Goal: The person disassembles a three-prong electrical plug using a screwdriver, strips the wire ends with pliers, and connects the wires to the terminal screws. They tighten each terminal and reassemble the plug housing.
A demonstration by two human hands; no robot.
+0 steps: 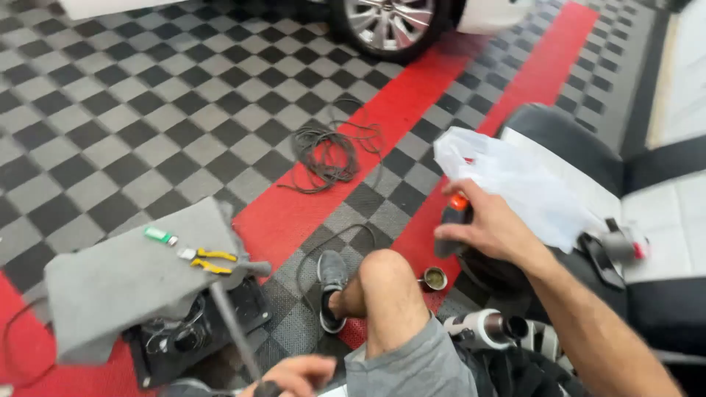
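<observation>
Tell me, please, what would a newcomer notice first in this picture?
The floor of black, grey and red checkered tiles fills the view, with a car wheel at the top. At right, the right hand grips a dark tool with an orange part beside a white plastic bag. At lower left, yellow-handled pliers lie on grey carpet.

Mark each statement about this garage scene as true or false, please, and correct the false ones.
1. The right hand grips a tool with an orange part. True.
2. The yellow-handled pliers lie on the red floor strip. False: they lie on the grey carpet piece.
3. A coil of dark cable lies on the checkered floor. True.
4. The left hand is empty. False: it holds a thin grey rod.
5. The white plastic bag lies beside the car wheel. False: it lies near the right hand.
</observation>
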